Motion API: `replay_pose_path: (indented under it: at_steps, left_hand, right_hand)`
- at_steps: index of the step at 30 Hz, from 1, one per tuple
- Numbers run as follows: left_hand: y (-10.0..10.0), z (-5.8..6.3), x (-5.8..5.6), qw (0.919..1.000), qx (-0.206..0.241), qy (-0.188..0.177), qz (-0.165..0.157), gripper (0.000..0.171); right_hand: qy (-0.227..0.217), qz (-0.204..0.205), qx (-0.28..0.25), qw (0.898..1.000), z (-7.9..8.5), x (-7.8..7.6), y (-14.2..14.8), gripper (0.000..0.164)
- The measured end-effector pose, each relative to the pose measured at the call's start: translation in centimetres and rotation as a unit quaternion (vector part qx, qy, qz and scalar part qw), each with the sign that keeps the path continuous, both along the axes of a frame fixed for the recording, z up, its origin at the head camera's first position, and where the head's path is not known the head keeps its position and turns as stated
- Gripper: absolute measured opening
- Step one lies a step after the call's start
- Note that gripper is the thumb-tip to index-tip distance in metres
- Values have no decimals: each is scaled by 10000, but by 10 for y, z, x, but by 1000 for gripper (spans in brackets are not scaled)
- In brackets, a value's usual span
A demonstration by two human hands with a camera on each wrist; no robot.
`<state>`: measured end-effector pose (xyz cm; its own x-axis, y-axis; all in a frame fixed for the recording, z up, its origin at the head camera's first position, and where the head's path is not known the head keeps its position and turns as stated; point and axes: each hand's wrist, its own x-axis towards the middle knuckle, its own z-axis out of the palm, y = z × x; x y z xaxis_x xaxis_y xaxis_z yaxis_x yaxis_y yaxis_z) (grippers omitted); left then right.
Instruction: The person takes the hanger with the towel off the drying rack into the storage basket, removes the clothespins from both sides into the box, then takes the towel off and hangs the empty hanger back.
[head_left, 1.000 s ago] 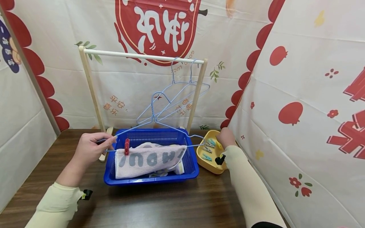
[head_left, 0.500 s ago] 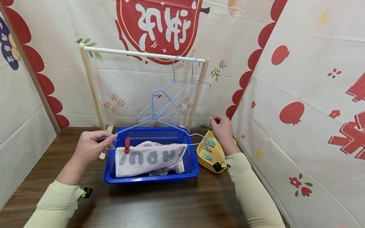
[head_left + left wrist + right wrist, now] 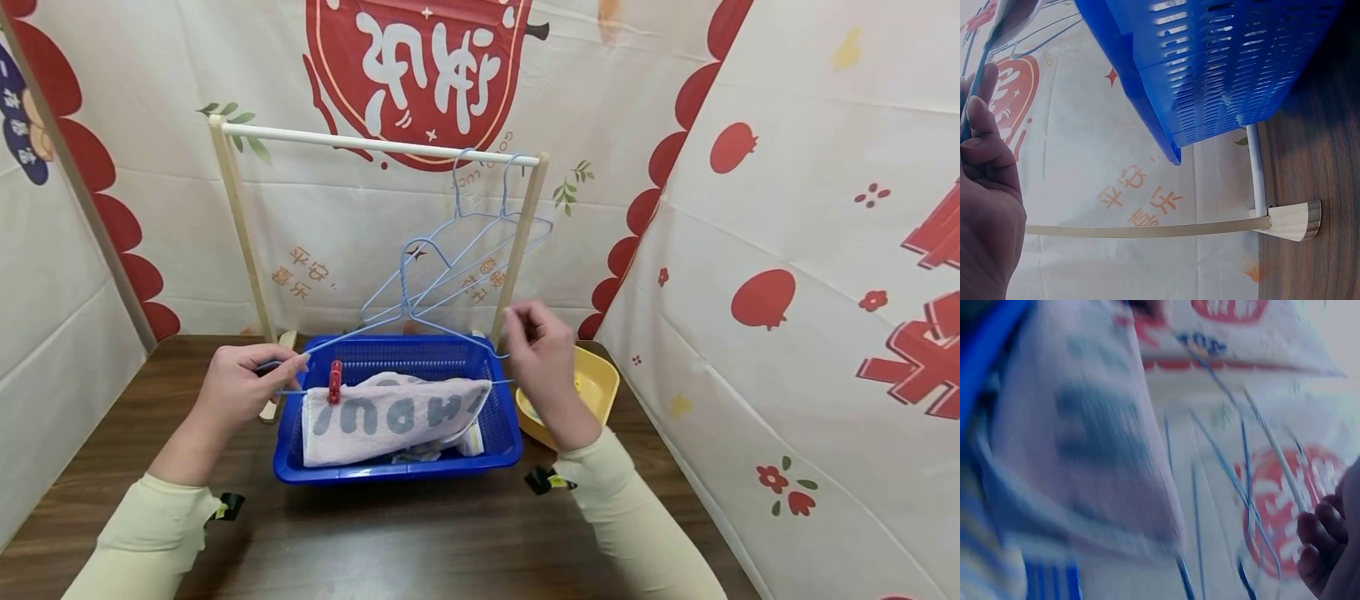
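Note:
My left hand [image 3: 238, 379] grips the left end of a light-blue wire hanger [image 3: 362, 332], hook up, over a blue basket [image 3: 397, 475]. Folded over its lower bar is a pale pink towel [image 3: 390, 421] with grey lettering. A red clothespin [image 3: 335, 383] clips the towel near its left corner. My right hand [image 3: 546, 354] is at the hanger's right end and covers it in the head view. The right hand's fingers [image 3: 1317, 534] are curled with the tips close together; I cannot tell whether they hold anything.
Behind stands a wooden rack with a white rail [image 3: 375, 144]; two more blue hangers [image 3: 517, 215] hang at its right end. A yellow tray [image 3: 602, 383] sits right of the basket, partly hidden by the right hand. More cloth [image 3: 471, 442] lies in the basket. Printed fabric walls surround the table.
My right hand has come up out of the yellow tray of clothespins and moved left to the hanger's right end. The left hand, hanger and towel have stayed nearly still.

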<state>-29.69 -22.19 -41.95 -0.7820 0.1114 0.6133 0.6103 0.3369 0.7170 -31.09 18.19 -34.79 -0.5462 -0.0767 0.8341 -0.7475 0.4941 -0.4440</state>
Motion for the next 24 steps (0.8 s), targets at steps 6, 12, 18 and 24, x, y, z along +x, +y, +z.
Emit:
replay_pose_path:
  at_steps: [6, 12, 18, 24]
  left_hand:
    - [1, 0, 1, 9999, 88, -4, -97, 9]
    - [0, -1, 0, 10000, 39, 29, -52, 10]
    - [-1, -2, -1, 10000, 6, 87, -40, 11]
    - [-1, -2, -2, 9999, 15, 142, -62, 12]
  right_hand:
    - [-48, 1140, 1049, 9879, -15, 18, -53, 4]
    - [-733, 1242, 1979, 9696, -22, 27, -97, 10]
    - [-1480, 899, 2432, 9544, -27, 28, -129, 32]
    - [-1961, 775, 2523, 9444, -32, 22, -148, 40]
